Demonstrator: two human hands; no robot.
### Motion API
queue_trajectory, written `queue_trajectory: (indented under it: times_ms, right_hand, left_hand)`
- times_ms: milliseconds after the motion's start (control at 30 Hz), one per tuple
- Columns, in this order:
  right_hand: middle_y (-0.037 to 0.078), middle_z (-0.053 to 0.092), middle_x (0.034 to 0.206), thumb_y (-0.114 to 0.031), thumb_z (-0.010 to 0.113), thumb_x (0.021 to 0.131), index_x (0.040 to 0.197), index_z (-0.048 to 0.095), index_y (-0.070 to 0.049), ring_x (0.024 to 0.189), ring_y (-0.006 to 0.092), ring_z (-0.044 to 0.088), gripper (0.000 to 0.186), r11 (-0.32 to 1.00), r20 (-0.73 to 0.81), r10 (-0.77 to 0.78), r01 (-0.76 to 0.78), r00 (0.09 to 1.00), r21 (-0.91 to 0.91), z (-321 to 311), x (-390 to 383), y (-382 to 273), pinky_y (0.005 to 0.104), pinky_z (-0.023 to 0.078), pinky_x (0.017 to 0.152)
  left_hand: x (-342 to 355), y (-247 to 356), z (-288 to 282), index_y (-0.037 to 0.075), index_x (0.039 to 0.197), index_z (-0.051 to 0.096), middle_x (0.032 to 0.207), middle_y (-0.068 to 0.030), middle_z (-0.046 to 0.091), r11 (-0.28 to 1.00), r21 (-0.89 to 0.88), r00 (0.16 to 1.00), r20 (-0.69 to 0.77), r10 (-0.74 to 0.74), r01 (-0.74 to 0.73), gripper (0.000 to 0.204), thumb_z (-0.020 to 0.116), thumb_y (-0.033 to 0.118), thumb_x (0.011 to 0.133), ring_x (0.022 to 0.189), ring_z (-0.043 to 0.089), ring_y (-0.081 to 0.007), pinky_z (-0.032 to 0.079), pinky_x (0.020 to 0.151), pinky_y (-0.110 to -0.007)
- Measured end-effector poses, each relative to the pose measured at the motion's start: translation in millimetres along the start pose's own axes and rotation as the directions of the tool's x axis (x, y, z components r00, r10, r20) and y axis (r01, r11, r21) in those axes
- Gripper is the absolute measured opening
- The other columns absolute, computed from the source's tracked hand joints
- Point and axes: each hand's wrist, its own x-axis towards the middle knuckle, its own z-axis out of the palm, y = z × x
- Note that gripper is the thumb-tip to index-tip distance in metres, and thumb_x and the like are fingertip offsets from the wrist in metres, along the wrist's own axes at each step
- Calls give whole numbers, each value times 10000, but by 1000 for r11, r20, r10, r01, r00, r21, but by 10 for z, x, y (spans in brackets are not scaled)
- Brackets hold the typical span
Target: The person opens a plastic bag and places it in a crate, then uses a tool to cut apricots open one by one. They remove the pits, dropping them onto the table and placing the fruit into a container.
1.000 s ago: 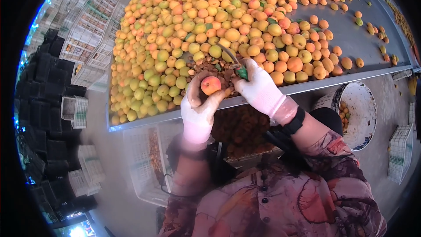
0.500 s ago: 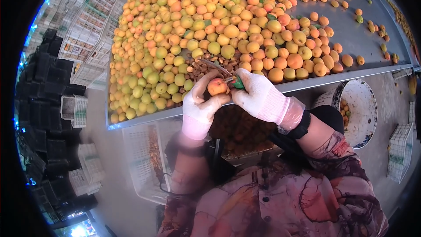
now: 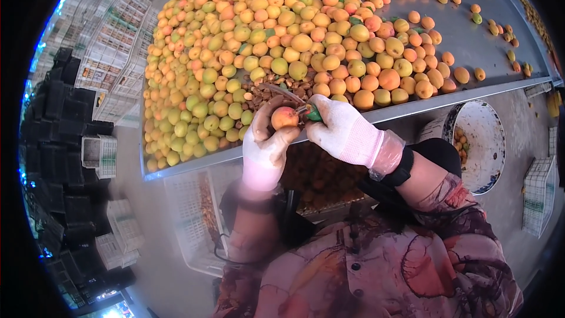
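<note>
An orange-red apricot (image 3: 285,118) sits between the thumb and fingers of my left hand (image 3: 265,144), which wears a stained white glove. My right hand (image 3: 344,126), gloved the same way, is closed on a small green-handled tool (image 3: 314,113). The tool's metal end meets the apricot's right side; its exact kind is hard to make out. Just beyond my hands, a heap of brown pits (image 3: 266,95) lies at the table's near edge. A big pile of yellow, orange and greenish apricots (image 3: 253,35) spreads behind it.
The metal table (image 3: 412,109) has a raised rim in front of me. Below it stand a white crate (image 3: 187,212) on the left and a white bucket (image 3: 491,141) with fruit on the right. Black crates (image 3: 56,159) and stacked pale crates (image 3: 120,41) line the left side.
The whole view has shifted slightly. My hands keep the same hold on the apricot and the tool, with the apricot turned a little.
</note>
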Motion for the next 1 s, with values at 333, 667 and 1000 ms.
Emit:
queue_trajectory:
  times_ms: [333, 667, 1000]
  right_hand:
    - [317, 595, 762, -157, 572, 840, 946, 474, 65, 840, 491, 620, 265, 998, 9, 43, -43, 999, -35, 80, -17, -34, 520, 500, 726]
    - [228, 613, 694, -160, 553, 866, 954, 485, 49, 681, 419, 645, 237, 999, -36, -10, 8, 999, -49, 183, 16, 54, 468, 516, 612]
    - [-5, 474, 614, -134, 537, 922, 842, 504, -50, 422, 98, 404, 121, 530, 448, 217, -490, 868, 693, -173, -34, -193, 269, 324, 395]
  left_hand:
    - [-33, -4, 39, -89, 1219, 579, 1104, -112, 656, 999, -33, 997, -78, -26, 24, 502, 742, 32, 760, 1004, 617, -179, 483, 936, -298]
    - [-37, -7, 47, -77, 1159, 619, 1049, -90, 663, 984, 175, 997, -73, 26, -13, 416, 740, 63, 786, 967, 609, -152, 485, 913, -288]
    - [23, -36, -3, -59, 1324, 480, 1198, -102, 598, 943, -331, 999, 36, -38, 47, 607, 742, 224, 855, 1119, 580, -220, 449, 1000, -355]
